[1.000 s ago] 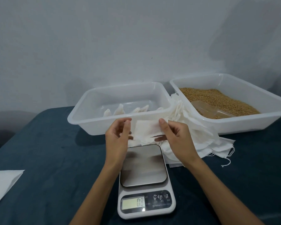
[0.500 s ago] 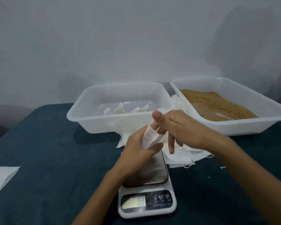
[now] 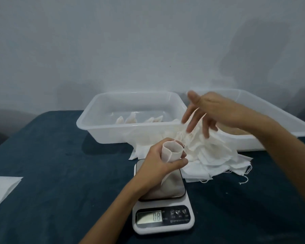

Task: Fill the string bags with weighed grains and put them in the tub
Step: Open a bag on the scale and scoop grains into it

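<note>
Our left hand [image 3: 161, 162] curls round one white string bag [image 3: 171, 153] and holds it upright over the steel platform of the digital scale [image 3: 163, 199], its mouth pinched into a rough ring that opens upward and slightly toward us. Our right hand [image 3: 203, 113] hovers higher and to the right with fingers spread and slack, gripping nothing, above the pile of empty bags [image 3: 217, 155] heaped against the near wall of the grain tub [image 3: 278, 118].

The next move, as we judge it, turns on the grain. It lies to the right and beyond the held bag, in that far-right tub, so our right hand is clearly the nearer one to fetch it. The bag's long axis runs roughly vertical, from the mouth at our fingers down toward the scale plate, and its lower end is hidden behind our palm.

The bag looks limp, thin and unfilled, its rim soft and liable to fold shut. A few filled bags [image 3: 130, 118] already sit in the clear tub [image 3: 88, 120] at the back of the surface [image 3: 51, 155], left of the grain tub.
</note>
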### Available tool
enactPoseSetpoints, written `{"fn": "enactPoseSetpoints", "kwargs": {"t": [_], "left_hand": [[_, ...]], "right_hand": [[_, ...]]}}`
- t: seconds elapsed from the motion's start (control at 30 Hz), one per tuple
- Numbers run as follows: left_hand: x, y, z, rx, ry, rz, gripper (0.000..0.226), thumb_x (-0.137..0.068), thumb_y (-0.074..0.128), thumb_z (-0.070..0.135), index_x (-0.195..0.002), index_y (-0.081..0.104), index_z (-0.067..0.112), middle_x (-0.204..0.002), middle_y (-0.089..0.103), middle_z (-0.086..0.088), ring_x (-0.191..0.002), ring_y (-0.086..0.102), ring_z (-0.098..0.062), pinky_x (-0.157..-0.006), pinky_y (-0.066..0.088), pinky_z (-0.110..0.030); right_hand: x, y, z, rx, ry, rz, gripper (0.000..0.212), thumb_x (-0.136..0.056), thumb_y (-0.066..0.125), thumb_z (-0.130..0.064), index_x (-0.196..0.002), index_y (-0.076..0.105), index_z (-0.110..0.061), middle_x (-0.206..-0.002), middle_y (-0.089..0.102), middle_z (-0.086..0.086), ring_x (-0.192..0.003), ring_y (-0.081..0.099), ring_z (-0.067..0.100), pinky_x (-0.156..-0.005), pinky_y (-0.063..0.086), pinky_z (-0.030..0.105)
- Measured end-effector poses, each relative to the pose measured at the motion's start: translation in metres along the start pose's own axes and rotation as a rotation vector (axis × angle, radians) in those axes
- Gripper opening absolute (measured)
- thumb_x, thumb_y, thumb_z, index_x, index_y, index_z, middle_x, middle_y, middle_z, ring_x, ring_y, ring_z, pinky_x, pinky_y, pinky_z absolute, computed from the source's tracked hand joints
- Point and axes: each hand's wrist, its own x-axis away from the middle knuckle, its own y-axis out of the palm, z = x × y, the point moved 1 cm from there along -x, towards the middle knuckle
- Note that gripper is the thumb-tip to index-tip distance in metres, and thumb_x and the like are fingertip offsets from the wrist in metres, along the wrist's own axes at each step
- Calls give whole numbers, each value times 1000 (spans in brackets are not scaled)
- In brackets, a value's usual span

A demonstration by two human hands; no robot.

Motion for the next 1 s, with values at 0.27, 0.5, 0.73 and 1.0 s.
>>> {"fn": "enactPoseSetpoints", "kwargs": {"t": [0.27, 0.5, 0.73, 1.0], "left_hand": [[-2, 0, -2, 26, 9, 75, 26, -88, 79, -1, -109, 65, 6, -98, 72, -18, -91, 69, -22, -85, 57, -42], [-2, -1, 1, -12, 18, 105, 24, -87, 79, 1, -106, 66, 5, -97, 73, -15, -88, 70, -20, -82, 57, -32], [-3, -3, 2, -31, 26, 133, 18, -87, 79, 4, -101, 69, 8, -96, 74, -7, -86, 71, -19, -72, 55, -20], [-3, -4, 2, -41, 18, 132, 17, -87, 79, 3, -100, 68, 7, -99, 73, -7, -87, 70, -18, -74, 55, -21]], "right_hand": [[-12, -83, 210, 655, 645, 188, 71, -85, 76, -50, -138, 54, -7, -137, 60, 11, -118, 58, 28, -94, 45, 36], [-28, -81, 237, 746, 634, 145, 27, -78, 81, -34, -92, 69, -14, -96, 70, 5, -77, 57, 15, -69, 47, 30], [-31, -79, 233, 741, 658, 131, 32, -105, 42, -23, -126, 58, -5, -109, 60, 7, -90, 54, 22, -80, 42, 33], [-22, -92, 235, 1013, 682, 294, 13, -95, 59, -10, -106, 63, -6, -103, 66, 10, -85, 57, 24, -71, 46, 31]]}}
